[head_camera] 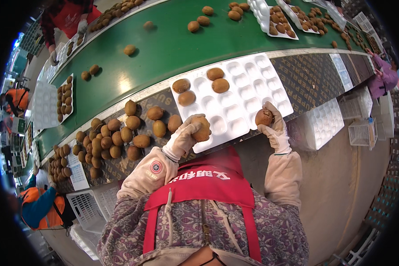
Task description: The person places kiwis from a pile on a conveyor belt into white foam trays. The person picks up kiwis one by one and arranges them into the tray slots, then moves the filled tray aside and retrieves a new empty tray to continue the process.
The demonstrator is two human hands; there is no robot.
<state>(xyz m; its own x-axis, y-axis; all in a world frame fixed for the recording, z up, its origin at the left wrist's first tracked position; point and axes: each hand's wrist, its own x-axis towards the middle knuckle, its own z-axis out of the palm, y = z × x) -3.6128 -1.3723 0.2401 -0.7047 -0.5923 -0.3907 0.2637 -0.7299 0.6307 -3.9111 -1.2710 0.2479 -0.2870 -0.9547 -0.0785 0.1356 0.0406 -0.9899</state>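
Observation:
My left hand (182, 139), in a pale glove, grips a brown kiwifruit (201, 129) over the near left corner of a white moulded fruit tray (226, 99). A second kiwifruit (264, 117) is held in my gloved right hand (275, 128) above the tray's near right part. Two kiwifruit (187, 98) rest in pockets at the tray's left end, and another two (220, 85) sit in pockets further along. Left of the tray, a loose heap of kiwifruit (101, 139) lies on the dark printed work ledge (306, 83).
Beyond the ledge runs a green conveyor belt (166, 50) carrying scattered kiwifruit and filled trays (281, 25). A co-worker in a red apron (71, 20) stands across it. Stacked white trays (322, 126) are below right; a plastic crate (88, 206) is below left.

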